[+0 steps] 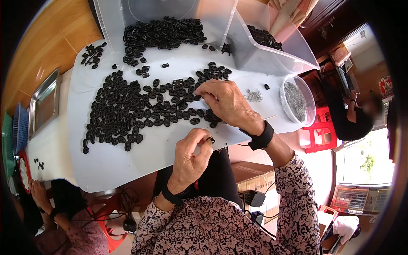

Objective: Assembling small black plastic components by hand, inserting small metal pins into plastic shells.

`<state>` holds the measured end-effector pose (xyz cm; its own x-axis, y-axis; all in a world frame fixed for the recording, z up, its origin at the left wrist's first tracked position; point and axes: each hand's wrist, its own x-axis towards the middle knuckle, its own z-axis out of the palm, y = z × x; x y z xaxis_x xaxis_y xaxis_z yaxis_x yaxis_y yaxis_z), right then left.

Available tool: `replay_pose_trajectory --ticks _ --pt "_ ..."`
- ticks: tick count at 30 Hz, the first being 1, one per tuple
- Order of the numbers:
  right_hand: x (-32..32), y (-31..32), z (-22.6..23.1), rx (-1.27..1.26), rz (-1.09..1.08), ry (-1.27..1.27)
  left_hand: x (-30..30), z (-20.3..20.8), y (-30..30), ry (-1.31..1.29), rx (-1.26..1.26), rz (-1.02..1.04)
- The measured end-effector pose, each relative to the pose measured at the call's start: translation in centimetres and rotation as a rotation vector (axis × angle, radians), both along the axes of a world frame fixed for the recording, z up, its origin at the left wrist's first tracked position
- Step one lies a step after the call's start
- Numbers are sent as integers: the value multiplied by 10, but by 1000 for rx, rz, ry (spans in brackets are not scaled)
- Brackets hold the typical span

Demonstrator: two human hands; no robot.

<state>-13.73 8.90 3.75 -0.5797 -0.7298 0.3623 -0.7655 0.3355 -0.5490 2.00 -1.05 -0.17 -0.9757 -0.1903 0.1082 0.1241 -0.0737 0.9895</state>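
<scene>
Over the near edge of the table, my left hand (191,156) is closed, with a small black part (211,140) pinched between thumb and forefinger. Its exact form is mostly hidden by the fingers. My right hand (229,103) reaches in among the black oval pieces (114,106), which have two holes each and spread across the white tabletop. Thumb and forefinger of that hand come together on one black oval piece (197,97) at the right side of the spread. Just right of the hand lies a little heap of fine metal springs or pins (253,96).
A round clear tub (308,100) of fine metal parts stands at the table's right edge. At the back, clear plastic bins (289,61) hold more black parts. A metal tray (44,104) lies at left. Another person's hand (39,195) is at lower left; someone sits far right.
</scene>
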Motion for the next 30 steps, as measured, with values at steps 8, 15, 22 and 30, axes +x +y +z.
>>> replay_pose_trajectory --ticks 8,15,22,30 --pt "24 40 14 64 -129 -133 -2 -2 1 8 -39 80" --pt "36 57 4 -46 -156 -209 -3 3 5 15 -43 93" --pt "49 91 -12 -79 -351 -182 -2 3 7 48 -119 115" --pt "38 104 -9 -176 -382 -85 -3 -3 8 72 -165 146"
